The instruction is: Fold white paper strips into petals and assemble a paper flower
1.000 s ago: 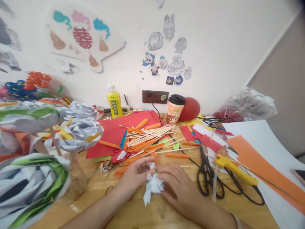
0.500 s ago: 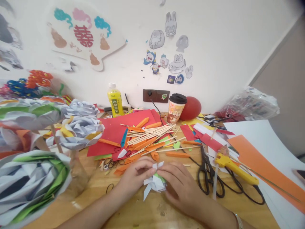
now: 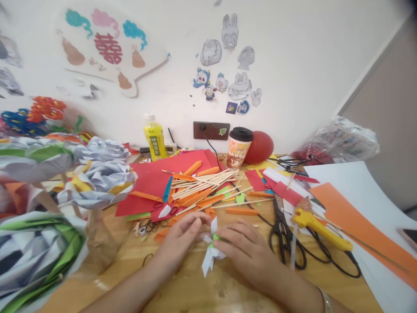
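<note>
A small folded white and green paper piece with pointed flaps is between my hands over the wooden table. My right hand grips its right side, the fingers curled over the top. My left hand is just left of it, thumb lifted and apart from the fingers, whose tips reach behind the upper white flap. Whether those tips touch the paper is hard to see. Black scissors lie right of my right hand, beside a yellow glue gun.
Wooden sticks and folded orange strips lie on red paper ahead. Large paper flowers crowd the left. A lidded cup, yellow bottle and red balloon stand by the wall. Orange and white sheets cover the right.
My left thumb has come off the paper and the left fingers have loosened. The paper piece has turned, with a white flap pointing up. The view has shifted slightly right.
</note>
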`<act>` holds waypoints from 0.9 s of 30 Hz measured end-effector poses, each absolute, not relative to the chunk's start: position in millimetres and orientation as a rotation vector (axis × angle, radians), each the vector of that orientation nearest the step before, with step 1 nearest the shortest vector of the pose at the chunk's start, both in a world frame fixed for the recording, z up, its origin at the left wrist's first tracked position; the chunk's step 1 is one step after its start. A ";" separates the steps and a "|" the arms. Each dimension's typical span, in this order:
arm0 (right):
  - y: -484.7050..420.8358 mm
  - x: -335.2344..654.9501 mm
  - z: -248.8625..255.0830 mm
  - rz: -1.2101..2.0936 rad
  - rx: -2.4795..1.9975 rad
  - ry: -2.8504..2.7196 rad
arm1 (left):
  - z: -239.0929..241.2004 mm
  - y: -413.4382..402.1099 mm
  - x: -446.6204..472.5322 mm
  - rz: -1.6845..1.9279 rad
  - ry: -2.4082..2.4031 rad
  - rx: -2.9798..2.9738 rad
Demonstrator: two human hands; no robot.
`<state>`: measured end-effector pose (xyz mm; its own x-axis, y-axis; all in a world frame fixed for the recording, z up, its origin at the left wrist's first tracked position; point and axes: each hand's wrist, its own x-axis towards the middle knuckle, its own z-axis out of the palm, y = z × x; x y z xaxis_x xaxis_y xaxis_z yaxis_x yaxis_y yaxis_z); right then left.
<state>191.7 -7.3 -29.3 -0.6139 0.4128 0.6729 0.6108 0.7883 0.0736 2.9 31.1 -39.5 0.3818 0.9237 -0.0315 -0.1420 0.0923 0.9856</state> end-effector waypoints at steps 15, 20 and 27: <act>-7.4 188.3 -34.5 -0.221 -0.845 -2.318 | -36.6 30.6 4.3 0.909 0.799 1.478; -8.3 184.1 -33.0 -0.061 -0.858 -2.306 | -41.5 28.8 4.6 0.959 0.804 1.451; -10.9 183.8 -36.1 -0.099 -0.848 -2.277 | -39.7 25.5 1.6 0.962 0.752 1.580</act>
<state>183.8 -10.9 -36.1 -0.5447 0.5475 0.6352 0.6007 0.7833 -0.1601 1.6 25.5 -39.7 0.4718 0.8597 0.1958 -0.0179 -0.2127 0.9770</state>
